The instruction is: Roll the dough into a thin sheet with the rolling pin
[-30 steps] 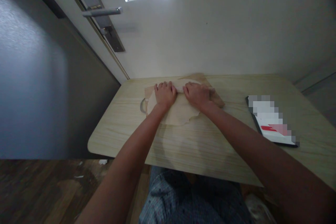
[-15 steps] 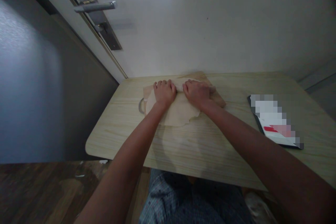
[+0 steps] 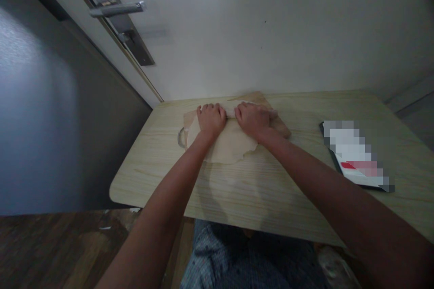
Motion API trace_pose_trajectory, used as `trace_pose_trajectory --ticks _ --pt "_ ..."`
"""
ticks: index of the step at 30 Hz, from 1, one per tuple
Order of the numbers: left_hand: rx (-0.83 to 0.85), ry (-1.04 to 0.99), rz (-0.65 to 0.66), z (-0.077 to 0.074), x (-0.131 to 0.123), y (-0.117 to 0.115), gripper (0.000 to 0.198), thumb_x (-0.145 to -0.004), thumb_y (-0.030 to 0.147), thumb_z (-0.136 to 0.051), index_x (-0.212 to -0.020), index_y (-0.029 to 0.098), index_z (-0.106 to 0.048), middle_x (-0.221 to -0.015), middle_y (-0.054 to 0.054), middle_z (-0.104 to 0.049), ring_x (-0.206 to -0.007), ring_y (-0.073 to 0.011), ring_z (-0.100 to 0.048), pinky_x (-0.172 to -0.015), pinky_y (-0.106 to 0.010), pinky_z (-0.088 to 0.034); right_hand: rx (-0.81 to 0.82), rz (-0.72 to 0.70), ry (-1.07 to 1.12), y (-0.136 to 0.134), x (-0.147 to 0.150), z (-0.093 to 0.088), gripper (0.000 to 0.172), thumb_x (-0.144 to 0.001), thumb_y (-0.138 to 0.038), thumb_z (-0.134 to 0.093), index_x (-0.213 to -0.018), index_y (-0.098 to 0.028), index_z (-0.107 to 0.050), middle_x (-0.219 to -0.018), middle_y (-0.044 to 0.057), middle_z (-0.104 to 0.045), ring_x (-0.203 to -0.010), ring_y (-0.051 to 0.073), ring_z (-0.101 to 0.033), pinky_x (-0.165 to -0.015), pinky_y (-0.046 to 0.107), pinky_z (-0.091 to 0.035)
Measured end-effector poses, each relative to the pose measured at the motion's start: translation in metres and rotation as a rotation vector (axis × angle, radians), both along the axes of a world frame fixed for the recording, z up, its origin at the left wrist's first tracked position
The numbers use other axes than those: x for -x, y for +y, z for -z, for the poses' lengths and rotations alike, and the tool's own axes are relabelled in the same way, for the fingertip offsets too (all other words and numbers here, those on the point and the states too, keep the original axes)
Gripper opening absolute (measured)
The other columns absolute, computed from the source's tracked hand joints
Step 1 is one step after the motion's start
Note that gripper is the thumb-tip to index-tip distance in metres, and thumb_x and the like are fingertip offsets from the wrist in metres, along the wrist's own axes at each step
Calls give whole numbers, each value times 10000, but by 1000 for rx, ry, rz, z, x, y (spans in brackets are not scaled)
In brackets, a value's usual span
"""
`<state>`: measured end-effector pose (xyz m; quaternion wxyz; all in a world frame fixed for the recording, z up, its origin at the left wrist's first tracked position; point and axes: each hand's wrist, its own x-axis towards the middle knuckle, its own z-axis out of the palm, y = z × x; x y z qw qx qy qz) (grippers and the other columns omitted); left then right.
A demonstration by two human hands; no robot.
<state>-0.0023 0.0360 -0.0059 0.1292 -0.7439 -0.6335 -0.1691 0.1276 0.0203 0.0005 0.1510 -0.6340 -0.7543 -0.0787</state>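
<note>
A thin, pale sheet of dough [image 3: 232, 144] with a ragged near edge lies over a wooden board [image 3: 280, 128], drooping past the board's front. Across its far part runs a wooden rolling pin [image 3: 230, 112], whose right end sticks out beyond my right hand [image 3: 252, 119]. That hand is closed over the pin. My left hand [image 3: 211, 119] also lies closed over it, a short way to the left, and hides the pin's left end. At the board's left side is a metal ring handle [image 3: 181, 137].
The board rests on a light wood table [image 3: 145, 158] against a white door [image 3: 305, 31] with a lever handle [image 3: 118, 9]. To the right lies a dark-edged flat item [image 3: 349, 174], partly pixelated, with white and red on top. A grey panel [image 3: 37, 122] stands at left.
The whole view has shifted slightly. Both hands stay on the rolling pin, and the dough and board look the same.
</note>
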Motion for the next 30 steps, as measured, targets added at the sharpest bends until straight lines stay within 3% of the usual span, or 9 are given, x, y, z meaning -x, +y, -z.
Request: trace_pose_trajectory --ticks 30 --pt "-2 18 -5 1 0 2 430 -851 278 -193 -851 140 -600 -894 -108 -612 -861 -234 -518 -821 -379 -283 -33 -10 27 1 -1 2 441 -856 -300 -204 -877 -117 -604 -897 119 -620 -799 201 -532 -681 318 -286"
